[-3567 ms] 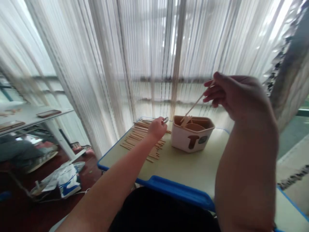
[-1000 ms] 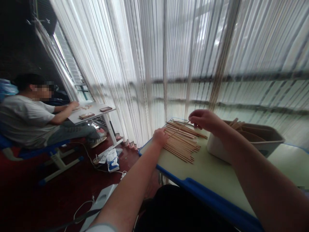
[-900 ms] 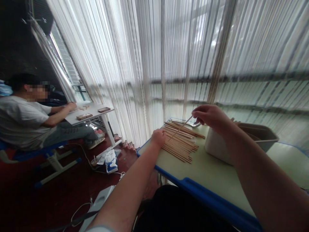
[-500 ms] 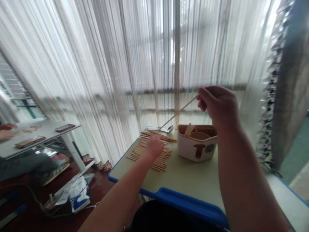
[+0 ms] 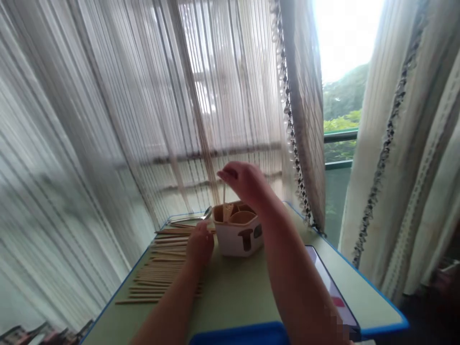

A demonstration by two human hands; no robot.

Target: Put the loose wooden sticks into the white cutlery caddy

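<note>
The right hand (image 5: 244, 181), at 12 o'clock above the holder (image 5: 232, 240), pinched the top of one stick (image 5: 224, 194) between thumb and fingertips. The stick hung near vertical, presumably gripped high to keep the fingers clear of the rim; its lower end reached the opening at 10 o'clock. The left hand (image 5: 200, 244) was at 9 o'clock, just beside the holder; its finger state could not be determined. The row of sticks (image 5: 158, 273) lay at 8 o'clock, roughly parallel, probably so each remained separable.
</note>
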